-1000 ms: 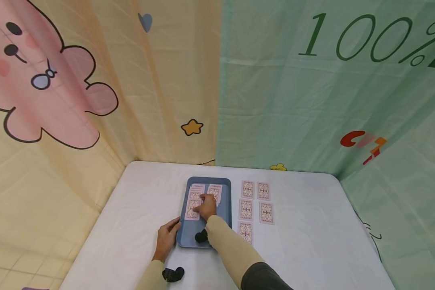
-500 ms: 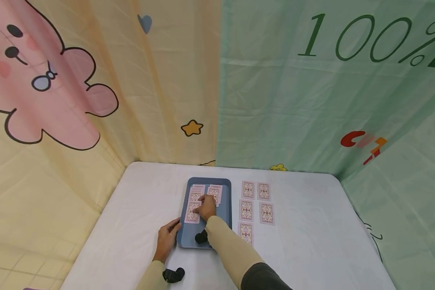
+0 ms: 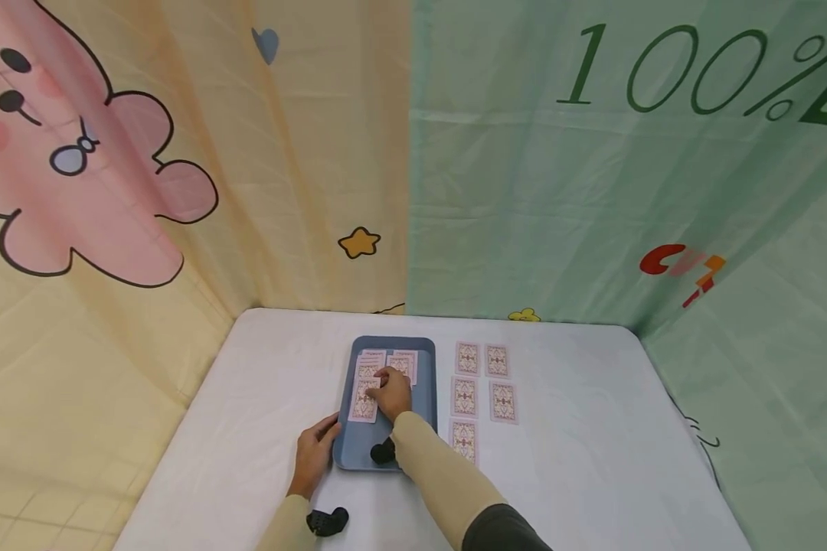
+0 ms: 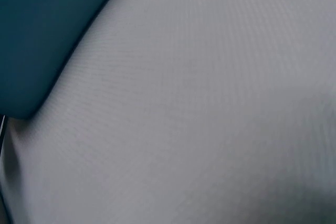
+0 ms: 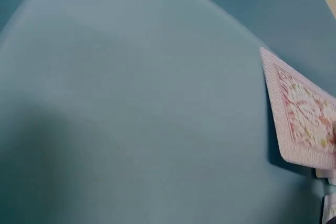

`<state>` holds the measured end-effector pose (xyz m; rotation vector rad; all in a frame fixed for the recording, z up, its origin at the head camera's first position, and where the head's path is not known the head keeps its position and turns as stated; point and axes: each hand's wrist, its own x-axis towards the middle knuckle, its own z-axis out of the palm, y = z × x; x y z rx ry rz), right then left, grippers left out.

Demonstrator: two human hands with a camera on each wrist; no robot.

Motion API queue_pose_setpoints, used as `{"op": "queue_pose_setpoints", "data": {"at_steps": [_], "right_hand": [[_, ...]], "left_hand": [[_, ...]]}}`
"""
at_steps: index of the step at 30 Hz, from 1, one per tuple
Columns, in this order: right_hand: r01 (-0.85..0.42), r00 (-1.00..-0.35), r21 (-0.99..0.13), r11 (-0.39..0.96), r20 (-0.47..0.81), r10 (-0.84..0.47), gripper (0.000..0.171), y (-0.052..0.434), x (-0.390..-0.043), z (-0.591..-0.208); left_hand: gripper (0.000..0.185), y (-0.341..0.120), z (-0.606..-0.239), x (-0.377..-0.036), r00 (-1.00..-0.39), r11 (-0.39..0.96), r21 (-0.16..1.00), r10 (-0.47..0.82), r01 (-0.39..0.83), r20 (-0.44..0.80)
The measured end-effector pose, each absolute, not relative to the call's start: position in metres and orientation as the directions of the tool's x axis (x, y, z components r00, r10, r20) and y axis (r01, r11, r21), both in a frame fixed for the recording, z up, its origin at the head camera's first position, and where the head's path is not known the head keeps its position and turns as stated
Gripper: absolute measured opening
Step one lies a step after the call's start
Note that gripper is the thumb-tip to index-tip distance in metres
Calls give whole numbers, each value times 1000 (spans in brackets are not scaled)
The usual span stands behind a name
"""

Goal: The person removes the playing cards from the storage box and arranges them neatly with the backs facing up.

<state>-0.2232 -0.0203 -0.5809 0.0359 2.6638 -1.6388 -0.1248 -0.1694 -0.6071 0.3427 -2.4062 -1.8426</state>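
A blue tray lies on the white table, holding overlapping face-down playing cards in two columns. My right hand is over the tray, thumb and index finger pinching the front playing card of the left column. In the right wrist view that playing card has a patterned pink back, a shadow under its edge, and a fingertip at the frame's right side. Beneath the hand, the tray's right-column card is partly covered. My left hand rests its fingers against the tray's left rim, near the front corner.
Several face-down cards lie in two columns on the table, right of the tray. The white table meets printed curtains behind and at the sides. A black strap device is on the left wrist.
The front card of the left column has slid slightly toward me under my right hand. The right-column card's near edge sits a little farther back. My left hand stays at the tray.
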Motion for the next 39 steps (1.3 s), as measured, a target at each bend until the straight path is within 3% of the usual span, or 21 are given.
{"op": "queue_pose_setpoints", "data": {"at_steps": [7,18,29,39], "right_hand": [[-30,-999,-939,343,18,-37,12,-10,-223,-578],[27,-995,-983,180,-44,-92,17,20,-225,-569],[47,-990,-978,203,-72,-119,25,88,-218,-557],[93,-994,-975,203,-101,-33,25,152,-201,-564]], "left_hand": [[35,-171,-605,-127,-971,252,960,-232,-121,-61],[36,-171,-605,-127,-971,247,959,-225,-137,-80],[37,-172,-606,-125,-975,267,956,-214,-122,-65],[36,-170,-606,-126,-974,255,958,-216,-128,-73]]}}
